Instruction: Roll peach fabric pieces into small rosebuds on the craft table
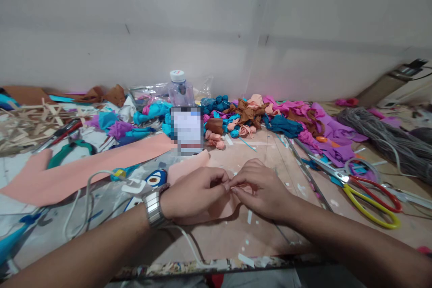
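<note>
My left hand (pixel 195 191) and my right hand (pixel 261 189) meet at the middle of the table, fingertips pinched together on a peach-coloured piece of crepe paper (pixel 189 166) that lies under them. A metal wristwatch (pixel 153 207) sits on my left wrist. Both hands rest on the tabletop, fingers curled around the paper's edge.
A long peach paper strip (pixel 84 166) lies to the left. A water bottle (pixel 182 99) stands behind, among heaps of rolled paper flowers (pixel 243 119) in blue, brown, pink and purple. Yellow and red scissors (pixel 367 198) lie at right near grey wire (pixel 381 135). Green pliers (pixel 72 148) and a white cable (pixel 84 198) lie at left.
</note>
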### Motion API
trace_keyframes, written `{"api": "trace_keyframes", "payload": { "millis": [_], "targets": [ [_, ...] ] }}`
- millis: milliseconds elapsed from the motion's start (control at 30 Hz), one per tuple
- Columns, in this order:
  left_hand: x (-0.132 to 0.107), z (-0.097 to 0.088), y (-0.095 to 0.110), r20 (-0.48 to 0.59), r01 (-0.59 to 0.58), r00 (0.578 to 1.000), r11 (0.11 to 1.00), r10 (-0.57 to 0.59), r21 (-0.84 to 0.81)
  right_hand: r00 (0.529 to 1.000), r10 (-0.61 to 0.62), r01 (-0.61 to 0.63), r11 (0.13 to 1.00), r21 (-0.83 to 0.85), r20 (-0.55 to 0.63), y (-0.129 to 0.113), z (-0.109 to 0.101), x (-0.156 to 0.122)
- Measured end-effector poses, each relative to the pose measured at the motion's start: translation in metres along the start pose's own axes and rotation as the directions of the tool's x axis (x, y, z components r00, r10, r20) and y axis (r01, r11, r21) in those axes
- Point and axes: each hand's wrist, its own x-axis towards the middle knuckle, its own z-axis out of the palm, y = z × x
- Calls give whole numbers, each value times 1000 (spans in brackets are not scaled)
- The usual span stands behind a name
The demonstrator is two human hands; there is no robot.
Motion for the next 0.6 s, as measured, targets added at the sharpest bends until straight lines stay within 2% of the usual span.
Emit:
{"api": "trace_keyframes", "payload": {
  "millis": [300,600],
  "targets": [
    [0,0,-3,-21,-9,1000,999,10,49,1000,16,-16,1000,-19,6,2,1,-1],
    [-1,3,-3,-122,58,992,986,-39,157,999,40,-40,999,-12,-24,-1,-1,1]
  ]
}}
